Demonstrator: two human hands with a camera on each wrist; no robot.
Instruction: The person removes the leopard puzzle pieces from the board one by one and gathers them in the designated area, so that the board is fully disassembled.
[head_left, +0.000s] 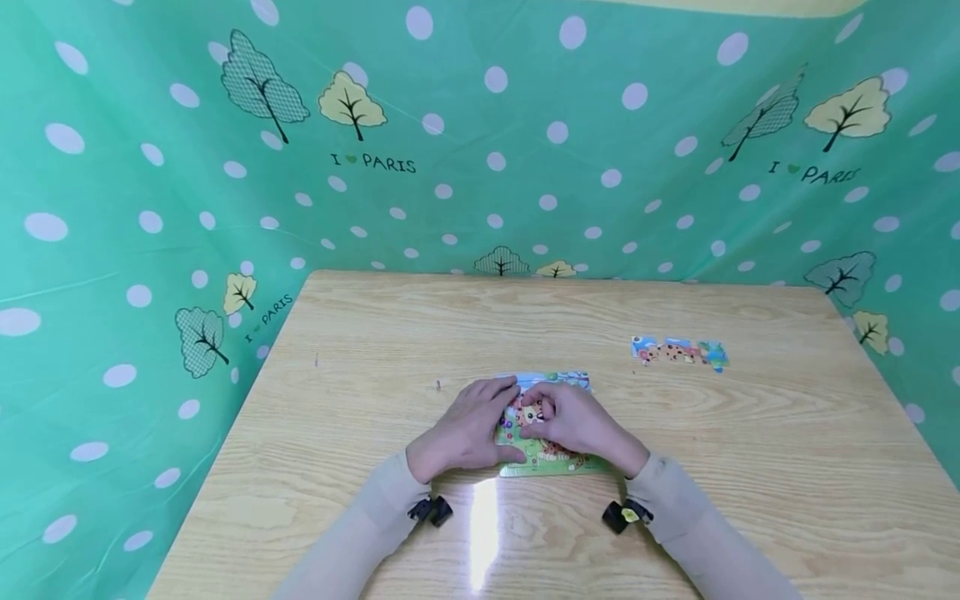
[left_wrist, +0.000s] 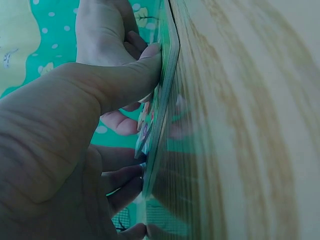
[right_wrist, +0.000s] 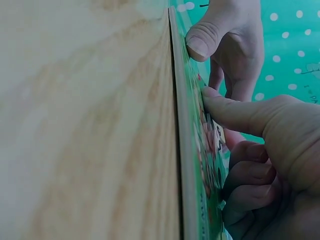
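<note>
A jigsaw puzzle board [head_left: 551, 469] with a spotted cartoon animal on green lies flat on the table before both hands. My left hand [head_left: 472, 425] rests over its left side, fingers extended toward the top and thumb on the lower part. From the right, my right hand [head_left: 577, 417] pinches a puzzle piece [head_left: 532, 414] with the animal's face between thumb and index finger. That piece stands tilted up from the board in the left wrist view. The other right fingers [right_wrist: 250, 195] curl in close over the board. Part of the picture is hidden under the hands.
Several loose puzzle pieces [head_left: 675, 353] lie in a row on the wooden table [head_left: 360, 333], at the back right. A green dotted curtain [head_left: 495, 158] hangs behind the table and along its sides. Dark wrist cameras [head_left: 617, 517] sit at both cuffs.
</note>
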